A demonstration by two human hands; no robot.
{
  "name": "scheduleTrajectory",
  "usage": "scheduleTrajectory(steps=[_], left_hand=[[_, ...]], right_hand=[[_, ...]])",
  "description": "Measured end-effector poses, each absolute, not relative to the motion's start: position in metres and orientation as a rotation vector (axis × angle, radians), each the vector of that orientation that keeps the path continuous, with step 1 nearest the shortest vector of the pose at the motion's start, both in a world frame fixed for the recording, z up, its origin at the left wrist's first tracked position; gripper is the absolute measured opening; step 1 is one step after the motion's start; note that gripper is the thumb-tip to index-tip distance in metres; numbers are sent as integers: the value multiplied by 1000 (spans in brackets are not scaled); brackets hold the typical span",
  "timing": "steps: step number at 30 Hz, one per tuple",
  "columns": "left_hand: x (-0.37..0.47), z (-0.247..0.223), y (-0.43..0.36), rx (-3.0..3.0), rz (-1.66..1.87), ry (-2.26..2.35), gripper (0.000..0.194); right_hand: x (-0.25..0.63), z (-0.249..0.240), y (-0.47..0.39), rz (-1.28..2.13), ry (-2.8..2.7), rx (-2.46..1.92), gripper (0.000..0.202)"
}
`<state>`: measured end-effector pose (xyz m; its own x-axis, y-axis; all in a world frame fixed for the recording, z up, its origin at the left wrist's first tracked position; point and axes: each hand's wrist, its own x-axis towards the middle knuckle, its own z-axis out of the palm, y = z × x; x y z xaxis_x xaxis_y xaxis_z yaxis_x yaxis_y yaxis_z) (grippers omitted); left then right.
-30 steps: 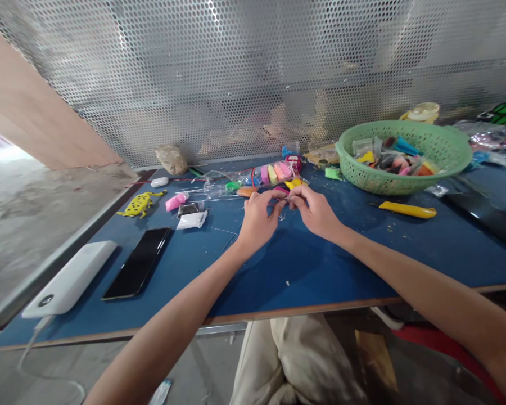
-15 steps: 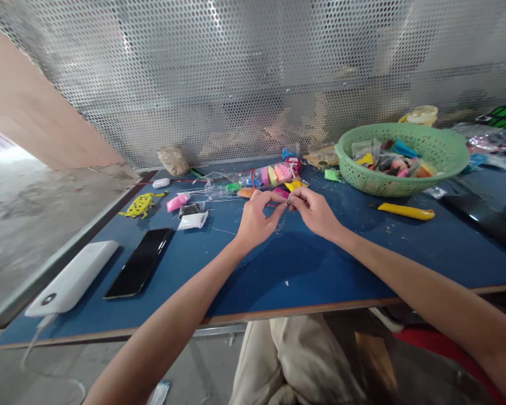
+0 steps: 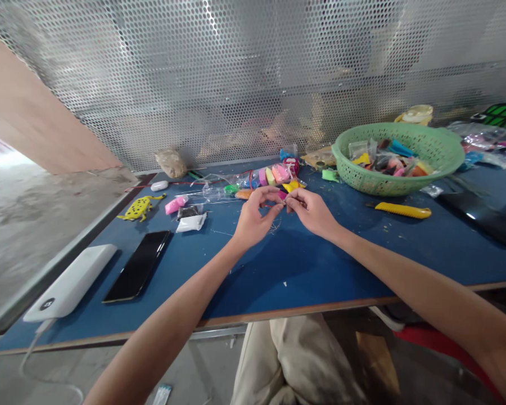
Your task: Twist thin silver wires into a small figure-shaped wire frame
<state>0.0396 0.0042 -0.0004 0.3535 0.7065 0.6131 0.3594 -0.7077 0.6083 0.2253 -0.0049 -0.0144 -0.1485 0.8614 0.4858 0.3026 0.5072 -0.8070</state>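
Two hands [image 3: 253,219] [image 3: 312,214] stay close, fingers pinched on a tiny item [image 3: 285,199], thin strands [image 3: 274,228] now further left.

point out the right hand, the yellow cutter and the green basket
Right hand [image 3: 315,214]: head view, on the back of the hand
Yellow cutter [image 3: 403,210]: head view, middle of its handle
Green basket [image 3: 373,183]: head view, outer wall on the near side

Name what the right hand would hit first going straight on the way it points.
Probably the left hand, just ahead of the right hand, though the depth between them is hard to judge.
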Motion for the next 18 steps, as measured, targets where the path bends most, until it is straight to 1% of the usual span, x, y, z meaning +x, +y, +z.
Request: scheduleTrajectory(steps=[2, 6, 10, 12, 15, 18], left_hand=[[39, 2, 4, 2329, 1299, 978, 32], [38, 7, 1, 2508, 1306, 1181, 27], [36, 6, 1, 2527, 1354, 1338, 19], [35, 3, 3, 2551, 1358, 1405, 19], [35, 0, 4, 2657, 1380, 1417, 22], [34, 0, 3, 2827, 1436, 1367, 20]], right_hand=[[225, -14, -6, 662, -1697, -1004, 19], [224, -12, -11, 613, -1667, -995, 19], [223, -9, -15, 557, -1641, -989, 21], [221, -8, -16, 538, -1637, -980, 22], [220, -7, -18, 515, -1642, -966, 23], [220, -7, -19, 510, -1649, -961, 22]])
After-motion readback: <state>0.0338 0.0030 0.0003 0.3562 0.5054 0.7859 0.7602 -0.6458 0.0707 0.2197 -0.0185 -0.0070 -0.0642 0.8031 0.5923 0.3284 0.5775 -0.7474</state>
